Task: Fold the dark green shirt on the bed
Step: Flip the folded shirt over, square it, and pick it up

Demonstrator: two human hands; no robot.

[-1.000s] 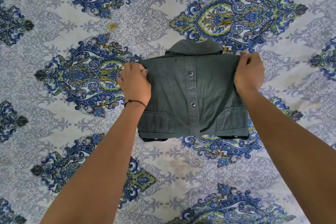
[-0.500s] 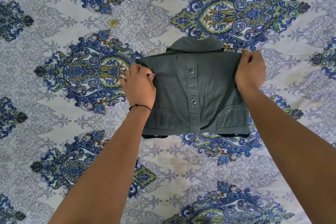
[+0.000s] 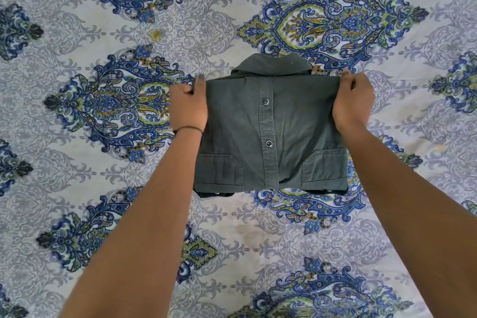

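Left hand (image 3: 188, 107) pinches the upper-left edge of the shirt (image 3: 296, 124), thumb on top, fingers curled alongside. Shirt lies folded into a compact rectangle mid-bedsheet (image 3: 232, 230), buttons up, collar on the far side. Right hand (image 3: 353, 100) grips the upper-right corner, fingers curled over the edge.

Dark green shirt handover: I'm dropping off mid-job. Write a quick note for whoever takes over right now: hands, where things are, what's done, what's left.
Left hand: grips the upper left edge of the dark green shirt, thumb on top.
Right hand: grips the shirt's upper right corner.
Shirt: a compact rectangle on the bedsheet, front up, collar at the far end, pockets at the near edge.
Done: the folds look complete.
Left: probably square the edges, press flat, let go.
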